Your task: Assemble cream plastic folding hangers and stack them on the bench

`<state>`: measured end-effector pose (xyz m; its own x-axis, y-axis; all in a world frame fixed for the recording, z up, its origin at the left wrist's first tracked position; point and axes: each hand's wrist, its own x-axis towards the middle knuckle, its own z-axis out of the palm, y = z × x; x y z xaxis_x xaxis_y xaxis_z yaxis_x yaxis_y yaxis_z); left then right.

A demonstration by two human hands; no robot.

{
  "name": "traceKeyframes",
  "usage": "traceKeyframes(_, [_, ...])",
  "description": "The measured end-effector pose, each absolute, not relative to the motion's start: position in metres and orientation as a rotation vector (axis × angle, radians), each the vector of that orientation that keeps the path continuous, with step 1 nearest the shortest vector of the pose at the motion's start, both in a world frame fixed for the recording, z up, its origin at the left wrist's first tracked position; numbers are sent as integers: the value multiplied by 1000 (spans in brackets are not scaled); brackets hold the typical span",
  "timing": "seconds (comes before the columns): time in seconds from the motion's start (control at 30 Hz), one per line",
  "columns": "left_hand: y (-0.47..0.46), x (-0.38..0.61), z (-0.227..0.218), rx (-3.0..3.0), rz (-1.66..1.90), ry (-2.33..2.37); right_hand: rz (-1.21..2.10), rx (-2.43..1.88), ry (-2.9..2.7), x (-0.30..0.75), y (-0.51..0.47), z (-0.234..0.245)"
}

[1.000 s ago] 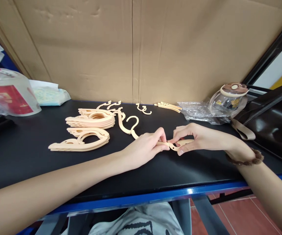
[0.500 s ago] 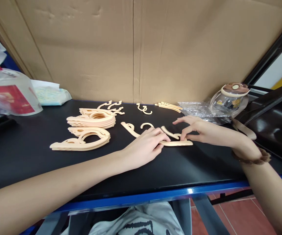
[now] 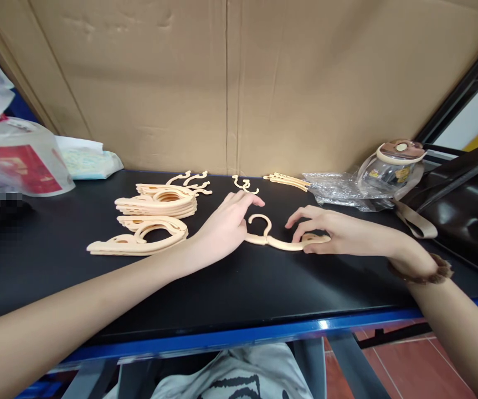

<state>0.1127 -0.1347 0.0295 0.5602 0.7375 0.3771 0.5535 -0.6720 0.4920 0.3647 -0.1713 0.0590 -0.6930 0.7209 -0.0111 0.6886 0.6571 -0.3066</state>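
A cream folding clothes hanger (image 3: 287, 245) lies with both arms spread and its hook (image 3: 266, 220) pointing toward the back of the table. My left hand (image 3: 228, 221) covers the hanger's left arm, thumb and palm against it, with the index finger stretched out above. On the other end, the fingers and thumb of my right hand (image 3: 319, 230) close around the right arm tip. To the left lie folded hangers in two stacks, a nearer one (image 3: 139, 246) and a farther one (image 3: 155, 208).
Loose cream hooks (image 3: 199, 177) lie behind the stacks, more hooks (image 3: 245, 184) at the back middle, and thin hanger arms (image 3: 288, 180) beside them. Clear plastic wrap (image 3: 338, 191), a bottle (image 3: 396, 166) and a black bag (image 3: 471, 210) stand right. A tissue pack (image 3: 89, 160) sits back left.
My left hand has moved left and back along the hanger, uncovering its middle. The hook and right arm now show joined in line. My right hand has closed on the right end.
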Motion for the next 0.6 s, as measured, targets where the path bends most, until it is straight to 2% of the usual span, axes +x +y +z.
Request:
traceKeyframes(0.13, [-135,112,33,2467,699,1038,177,-1178,-2652,370,-162,50])
traceKeyframes(0.23, [-141,115,35,2510,647,924,143,-1274,-2547,370,-160,48])
traceKeyframes(0.37, [-148,117,36,2605,591,700,322,-1450,-2467,363,-168,55])
traceKeyframes(0.6, [-150,114,38,2686,380,626,712,-1207,-2478,356,-175,61])
